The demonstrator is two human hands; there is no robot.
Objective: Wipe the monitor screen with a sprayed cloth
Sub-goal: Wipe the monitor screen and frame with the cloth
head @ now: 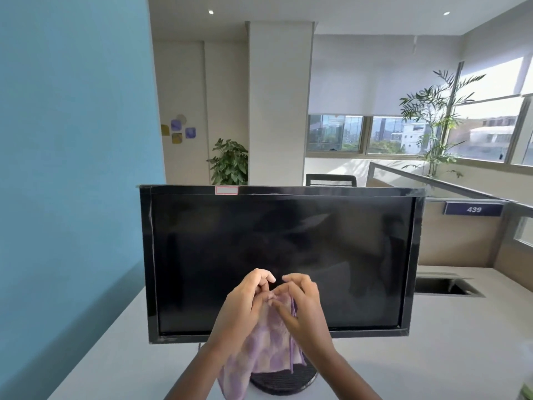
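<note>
Hands meet at 6 o'clock of the view, just in front of the lower part of the monitor screen (pixel 282 255): left hand (pixel 245 301) and right hand (pixel 302 307) both pinch the top edge of a purple-and-cream checked cloth (pixel 268 347) between thumb and fingertips, other fingers curled loosely, the rest of the cloth hanging down btwn the wrists over the monitor's round black base (pixel 284 379). Judging by the bunched top, they're prob. gathering or folding it into a pad before pressing it on the glass; cloth looks near the screen but contact can't be confirmed. Whether it's damp can't be told, and no clear spray bottle in view, only a blurred greenish thing at the 4 o'clock corner. Screen is off, dark, w/ faint smudgy reflections; bezel carries what looks like tape or film along its edges and a small white label (pixel 227 190) at 12 o'clock of the frame. Monitor stands on a pale grey desk (pixel 115 356) w/ a cable cutout (pixel 448 287) at 3 o'clock. Blue wall at 9 o'clock, desk partition w/ sign "439" (pixel 474 209) at 2 o'clock, potted plants, windows w/ blinds beyond.
</note>
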